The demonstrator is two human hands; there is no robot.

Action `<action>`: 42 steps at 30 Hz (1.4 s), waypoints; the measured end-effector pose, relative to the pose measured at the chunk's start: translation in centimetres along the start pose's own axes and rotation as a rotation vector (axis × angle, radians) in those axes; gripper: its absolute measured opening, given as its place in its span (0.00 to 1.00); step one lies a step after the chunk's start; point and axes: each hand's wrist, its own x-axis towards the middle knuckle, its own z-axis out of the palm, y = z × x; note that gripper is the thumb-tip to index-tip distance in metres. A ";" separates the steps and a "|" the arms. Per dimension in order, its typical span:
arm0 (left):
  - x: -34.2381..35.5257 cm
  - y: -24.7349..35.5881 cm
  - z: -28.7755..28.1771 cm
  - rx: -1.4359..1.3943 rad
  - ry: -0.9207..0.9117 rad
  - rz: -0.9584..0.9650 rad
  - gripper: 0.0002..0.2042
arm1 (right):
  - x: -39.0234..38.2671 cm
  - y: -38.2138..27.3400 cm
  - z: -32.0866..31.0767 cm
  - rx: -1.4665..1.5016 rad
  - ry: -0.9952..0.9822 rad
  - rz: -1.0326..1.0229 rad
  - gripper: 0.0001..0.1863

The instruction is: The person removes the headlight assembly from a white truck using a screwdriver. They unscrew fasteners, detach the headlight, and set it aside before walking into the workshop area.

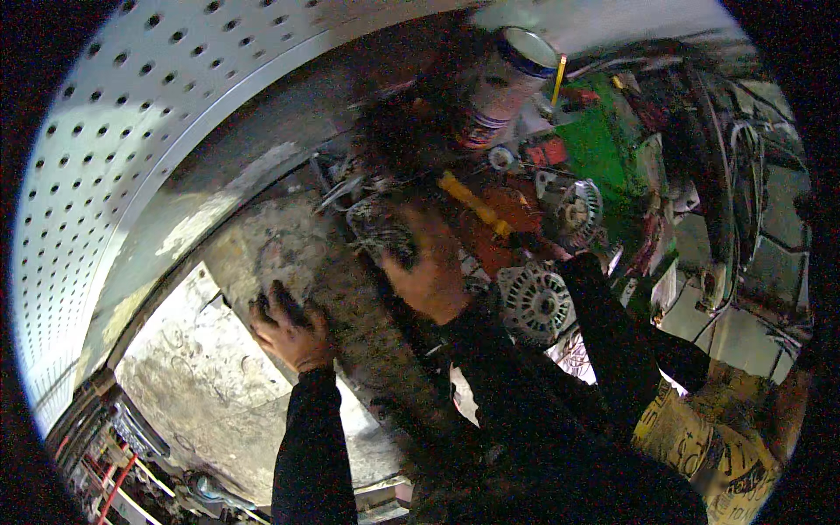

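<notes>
My left hand (293, 334) lies on the dark, greasy workbench (350, 297), fingers apart and stretched out, holding nothing visible. My right hand (430, 267) reaches to a dark, ribbed metal part (382, 226) at the middle of the bench. Motion smears its fingers, so their grip on the part does not show. Thin metal pieces (343, 188) lie just beyond the part. To the right, another person's sleeved arm (604, 306) reaches in, its hand near the dark end of a yellow-handled tool (475, 203). A round, slotted alternator housing (535, 302) stands between the two right-side arms.
A second alternator (579, 213) sits farther right, beside a green surface (604, 131). A tall can (507, 83) stands at the back. Pale sheeting (210, 385) covers the left bench area. A perforated panel (131, 114) rises at far left; a yellow printed box (700, 446) is at lower right.
</notes>
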 end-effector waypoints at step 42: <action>-25.8 -14.2 -15.5 -0.216 -0.516 0.269 0.39 | -65.6 -18.6 -38.7 -0.309 -0.870 0.527 0.28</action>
